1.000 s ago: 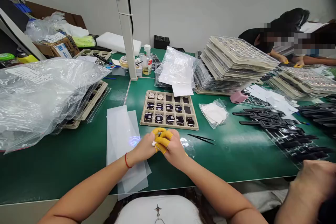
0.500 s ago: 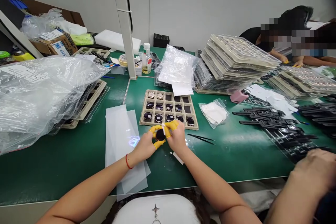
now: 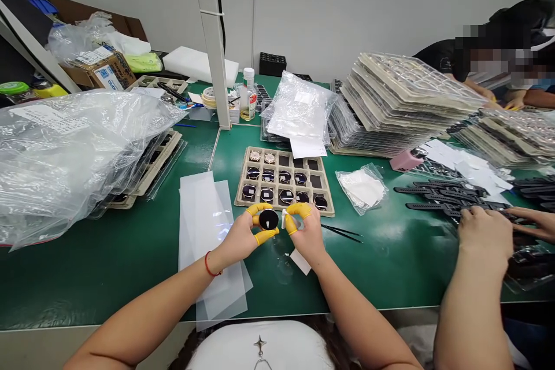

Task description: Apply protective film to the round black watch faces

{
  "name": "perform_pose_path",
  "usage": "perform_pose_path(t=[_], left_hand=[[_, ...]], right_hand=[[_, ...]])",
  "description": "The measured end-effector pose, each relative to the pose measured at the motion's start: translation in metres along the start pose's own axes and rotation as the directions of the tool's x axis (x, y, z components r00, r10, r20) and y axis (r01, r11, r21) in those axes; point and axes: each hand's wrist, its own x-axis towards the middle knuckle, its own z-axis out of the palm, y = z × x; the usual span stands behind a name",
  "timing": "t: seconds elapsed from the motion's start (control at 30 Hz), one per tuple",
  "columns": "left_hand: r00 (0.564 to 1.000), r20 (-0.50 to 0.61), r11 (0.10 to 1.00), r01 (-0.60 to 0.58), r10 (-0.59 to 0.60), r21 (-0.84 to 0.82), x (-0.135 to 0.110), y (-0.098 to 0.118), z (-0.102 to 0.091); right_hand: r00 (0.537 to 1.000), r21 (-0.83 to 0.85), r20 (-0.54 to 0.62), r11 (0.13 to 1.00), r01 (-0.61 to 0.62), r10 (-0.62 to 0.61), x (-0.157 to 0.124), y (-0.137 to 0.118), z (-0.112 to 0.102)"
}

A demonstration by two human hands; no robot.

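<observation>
My left hand (image 3: pixel 243 233), in yellow finger cots, grips a round black watch face (image 3: pixel 268 219) by its rim, glossy side toward me, with a small pale reflection on it. Just to the right, my right hand (image 3: pixel 303 230) pinches a small white wipe (image 3: pixel 284 218), apart from the watch face. Beyond both hands lies a beige compartment tray (image 3: pixel 330 196) with round black watch faces in its nearer rows and two metallic round pieces (image 3: pixel 269 158) in the far row. Black tweezers (image 3: pixel 344 233) rest beside my right hand.
Translucent sheets (image 3: pixel 195 219) lie left of my hands. A bagged stack of white wipes (image 3: pixel 362 186), a pink bottle (image 3: pixel 406 159) and tall stacked trays (image 3: pixel 399 104) stand right. A co-worker's hand (image 3: pixel 485 237) is at black watch straps (image 3: pixel 433 205). Plastic-covered trays (image 3: pixel 158 167) sit left.
My right hand with the wipe has moved right, off the watch face, which now shows fully. The co-worker's arm has reached forward to the straps. The view has shifted slightly.
</observation>
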Motion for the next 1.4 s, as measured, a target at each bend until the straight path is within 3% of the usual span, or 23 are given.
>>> perform_pose_path(t=[0.1,0.3,0.43,0.67,0.8,1.0,1.17,1.27,1.33,1.4], left_hand=[[1.0,0.004,1.0,-0.001,0.001,0.013,0.0,0.003,-0.001],[0.999,-0.003,0.999,-0.033,0.033,0.03,0.0,0.001,0.0],[0.999,-0.019,0.998,-0.038,0.038,0.043,-0.001,-0.002,0.002],[0.998,-0.003,0.995,-0.055,0.056,0.083,-0.003,-0.008,0.005],[0.998,0.009,0.993,-0.069,0.069,0.094,-0.003,-0.011,0.005],[0.998,0.039,0.999,-0.038,0.038,-0.01,-0.004,-0.009,0.005],[0.996,0.089,0.997,-0.002,0.009,-0.081,-0.003,-0.008,0.006],[0.994,0.109,0.997,0.007,0.001,-0.071,-0.005,-0.003,0.006],[0.994,0.108,0.999,0.019,-0.015,-0.037,-0.011,0.005,0.004],[0.994,0.102,0.999,0.026,-0.029,0.031,-0.021,0.013,-0.002]], right_hand=[[0.999,-0.008,0.019,1.0,-0.026,0.026,0.0,0.002,0.0],[0.98,0.004,0.197,1.0,-0.015,0.014,-0.001,0.003,-0.004],[0.985,0.131,0.138,0.984,-0.122,0.104,-0.007,-0.007,-0.005],[0.905,0.23,0.36,0.919,-0.321,0.226,-0.011,-0.024,0.006],[0.888,0.272,0.39,0.891,-0.364,0.244,-0.009,-0.02,0.005],[0.912,0.352,0.383,0.889,-0.293,0.149,-0.008,-0.015,0.002],[0.897,0.371,0.39,0.856,-0.359,0.207,-0.007,-0.009,0.0],[0.907,0.299,0.308,0.876,-0.379,0.288,-0.005,0.008,-0.021],[0.939,0.104,0.169,0.941,-0.321,0.301,-0.006,0.027,-0.044],[0.957,-0.183,0.062,0.946,-0.267,0.283,-0.01,0.051,-0.069]])
